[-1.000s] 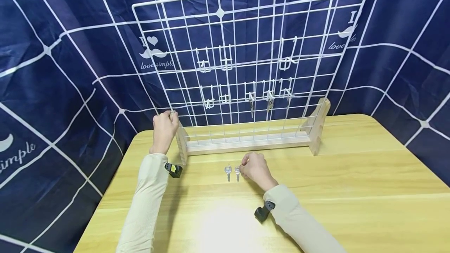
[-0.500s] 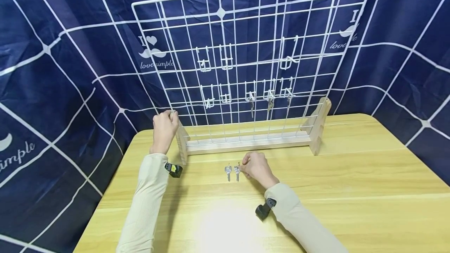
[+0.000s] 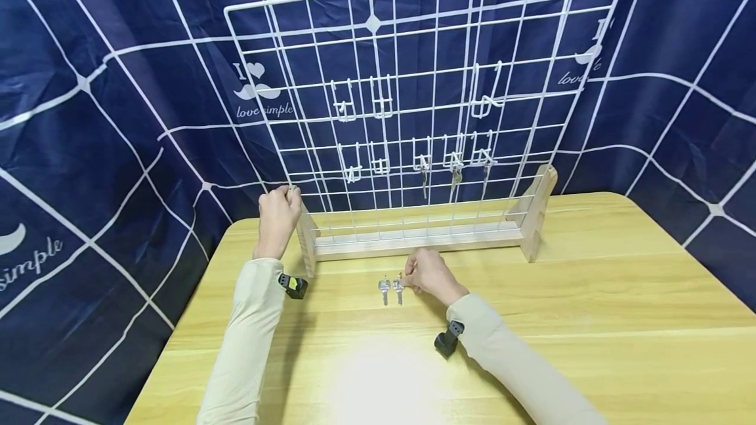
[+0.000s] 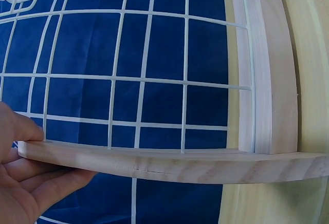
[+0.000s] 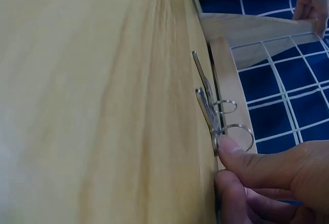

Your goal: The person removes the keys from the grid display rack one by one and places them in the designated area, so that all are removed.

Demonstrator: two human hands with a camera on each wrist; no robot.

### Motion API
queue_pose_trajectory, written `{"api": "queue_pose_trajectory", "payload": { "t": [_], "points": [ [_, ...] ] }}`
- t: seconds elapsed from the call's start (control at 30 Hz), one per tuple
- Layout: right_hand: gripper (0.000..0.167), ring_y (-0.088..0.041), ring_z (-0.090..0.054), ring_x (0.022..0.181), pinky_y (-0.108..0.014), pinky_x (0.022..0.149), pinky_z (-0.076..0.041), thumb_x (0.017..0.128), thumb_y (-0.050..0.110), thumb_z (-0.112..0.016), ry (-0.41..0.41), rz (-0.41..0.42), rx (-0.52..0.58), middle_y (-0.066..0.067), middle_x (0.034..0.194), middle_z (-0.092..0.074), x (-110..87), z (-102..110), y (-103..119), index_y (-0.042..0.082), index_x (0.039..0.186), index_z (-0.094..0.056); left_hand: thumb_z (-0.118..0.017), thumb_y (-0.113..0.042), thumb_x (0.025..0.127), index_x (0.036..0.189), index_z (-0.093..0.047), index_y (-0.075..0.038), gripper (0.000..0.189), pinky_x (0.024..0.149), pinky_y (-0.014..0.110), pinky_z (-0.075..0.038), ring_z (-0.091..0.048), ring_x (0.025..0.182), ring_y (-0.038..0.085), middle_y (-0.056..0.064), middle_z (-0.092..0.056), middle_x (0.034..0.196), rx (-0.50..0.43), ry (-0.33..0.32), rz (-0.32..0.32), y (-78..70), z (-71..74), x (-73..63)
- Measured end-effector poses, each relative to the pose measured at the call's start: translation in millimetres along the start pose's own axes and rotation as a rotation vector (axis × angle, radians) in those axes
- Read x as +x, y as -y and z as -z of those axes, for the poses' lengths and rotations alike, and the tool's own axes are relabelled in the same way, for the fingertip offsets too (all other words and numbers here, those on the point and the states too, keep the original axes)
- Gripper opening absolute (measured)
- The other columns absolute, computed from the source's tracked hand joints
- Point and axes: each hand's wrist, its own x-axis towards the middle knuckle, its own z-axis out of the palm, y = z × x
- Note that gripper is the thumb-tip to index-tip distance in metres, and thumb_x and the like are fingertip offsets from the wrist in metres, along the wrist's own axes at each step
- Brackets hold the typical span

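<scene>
In the head view my left hand grips the upper end of the rack's left wooden side piece. The left wrist view shows the thumb over its top edge and the fingers underneath. My right hand is at the tabletop in front of the rack, thumb and index finger pinching the head of the right-hand silver key. That key's ring stands up beside the thumb. A second silver key with its own ring lies just left of it, untouched.
A white wire grid stands on a wooden base behind the keys. Several white hooks hang on it. Keys hang from some lower hooks at the right. Dark blue curtain surrounds the wooden table.
The right thumb and index finger have shifted slightly on the right-hand key, and its ring now shows upright. The right wrist has risen a little. My left hand keeps its grip.
</scene>
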Motion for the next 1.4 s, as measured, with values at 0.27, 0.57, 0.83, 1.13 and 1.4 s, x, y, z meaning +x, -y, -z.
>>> {"api": "queue_pose_trajectory", "payload": {
  "t": [0.27, 0.57, 0.83, 1.13, 1.4],
  "points": [
    [0.020, -0.014, -0.056, 0.047, -0.024, 0.047, -0.045, 0.074, 0.008, -0.081, -0.014, 0.013, -0.035, -0.003, 0.060, -0.061, -2.2, 8, 1, 0.006, 0.071, -0.061, -0.056, -0.013, 0.092, 0.068, -0.058, 0.002, 0.028, 0.071, 0.051, -0.049, -0.062, 0.072, 0.046, 0.020, -0.059, 0.064, -0.003, -0.005, 0.002, 1.4, -0.6, 0.0],
    [0.007, -0.020, -0.064, 0.062, -0.029, 0.060, -0.053, 0.083, 0.006, -0.072, -0.248, 0.177, -0.008, -0.011, 0.073, -0.068, -8.2, 55, 16, -0.001, 0.083, -0.069, -0.056, -0.014, 0.093, 0.073, -0.061, 0.004, 0.028, 0.072, 0.051, -0.049, -0.062, 0.073, 0.046, 0.019, -0.057, 0.062, 0.010, 0.004, 0.005, 2.0, 3.0, -0.2],
    [0.020, -0.029, -0.070, 0.073, -0.041, 0.069, -0.055, 0.085, 0.011, -0.071, -0.518, 0.332, 0.033, -0.018, 0.085, -0.072, -15.8, 95, 50, -0.006, 0.095, -0.070, -0.055, -0.014, 0.093, 0.084, -0.066, 0.008, 0.027, 0.076, 0.052, -0.049, -0.062, 0.080, 0.049, 0.024, -0.063, 0.073, 0.014, 0.021, 0.008, 2.1, 1.4, -0.1],
    [0.032, -0.030, -0.071, 0.081, -0.038, 0.088, -0.048, 0.085, 0.017, -0.072, -0.568, 0.336, 0.054, -0.018, 0.092, -0.072, -10.9, 109, 68, -0.006, 0.106, -0.068, -0.056, -0.014, 0.093, 0.072, -0.060, 0.003, 0.028, 0.075, 0.052, -0.049, -0.062, 0.078, 0.048, 0.022, -0.060, 0.067, 0.006, 0.009, 0.006, 1.4, 1.2, -1.0],
    [0.023, -0.027, -0.071, 0.076, -0.037, 0.087, -0.046, 0.088, 0.016, -0.070, -0.656, 0.399, 0.078, -0.014, 0.088, -0.073, -5.9, 111, 80, -0.002, 0.103, -0.072, -0.057, -0.013, 0.092, 0.072, -0.060, 0.004, 0.026, 0.074, 0.052, -0.049, -0.062, 0.077, 0.048, 0.024, -0.062, 0.070, -0.002, 0.006, -0.004, -0.8, 1.2, -1.4]
  ]
}}
